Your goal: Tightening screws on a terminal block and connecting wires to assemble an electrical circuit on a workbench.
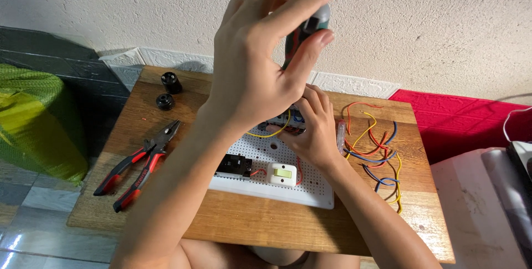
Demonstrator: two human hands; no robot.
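My left hand (255, 64) is raised over the board and grips the dark green handle of a screwdriver (307, 28), whose grey cap sits under my fingertips. The shaft is hidden behind the hand. My right hand (311, 130) rests lower, its fingers pressed on small electrical parts at the far edge of a white perforated board (277, 194). A white switch (281, 173) and a black component (234, 165) are mounted on the board, joined by red and yellow wires.
The board lies on a small wooden table (249, 222). Red-handled pliers (138, 165) lie at its left, two black lamp holders (168, 91) at the far left corner. Loose coloured wires (379, 150) and a clear tester pen (341, 136) lie right. A green bag (33, 119) stands left.
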